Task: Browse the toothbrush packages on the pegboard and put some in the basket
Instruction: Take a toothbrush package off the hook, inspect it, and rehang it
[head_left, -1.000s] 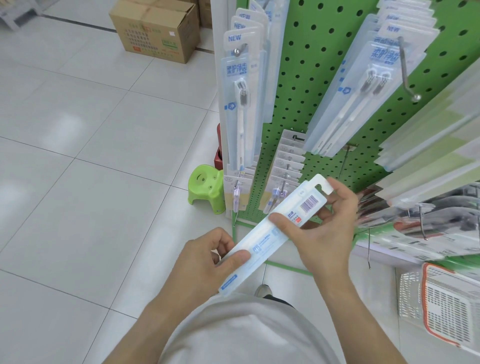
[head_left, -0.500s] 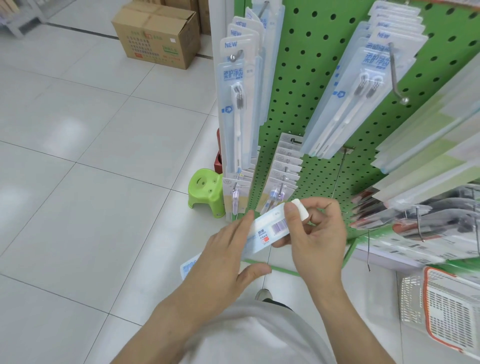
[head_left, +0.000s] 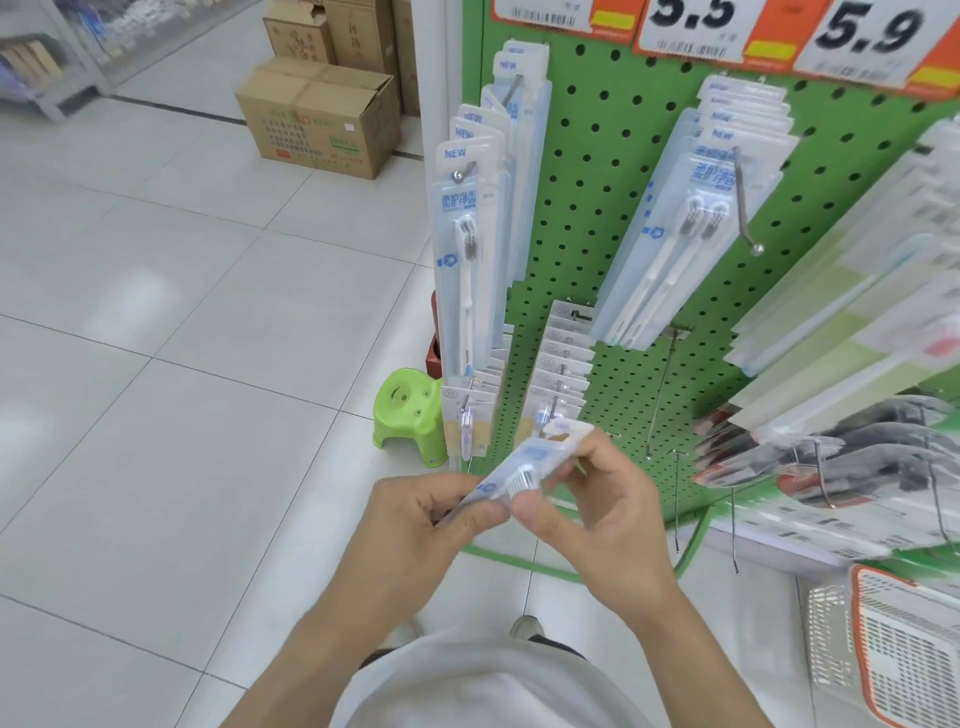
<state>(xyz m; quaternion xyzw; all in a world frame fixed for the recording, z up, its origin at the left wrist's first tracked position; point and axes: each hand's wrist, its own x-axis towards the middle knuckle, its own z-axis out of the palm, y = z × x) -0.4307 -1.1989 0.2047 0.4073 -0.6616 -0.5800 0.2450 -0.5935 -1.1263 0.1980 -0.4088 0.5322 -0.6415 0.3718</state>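
I am holding a toothbrush package (head_left: 524, 467) between both hands in front of the pegboard (head_left: 597, 249), my left hand (head_left: 415, 525) pinching its near end and my right hand (head_left: 602, 509) gripping its far end. Rows of packages (head_left: 467, 249) are hanging on the board's left edge, more packages (head_left: 675, 223) to their right, and smaller cards (head_left: 563, 364) are hanging below between them. A stool (head_left: 410, 415) is sitting on the floor left of the board's foot, with a cardboard box (head_left: 322, 124) well behind it (other boxes are standing farther back). The basket (head_left: 904, 660) is lying low at my right.
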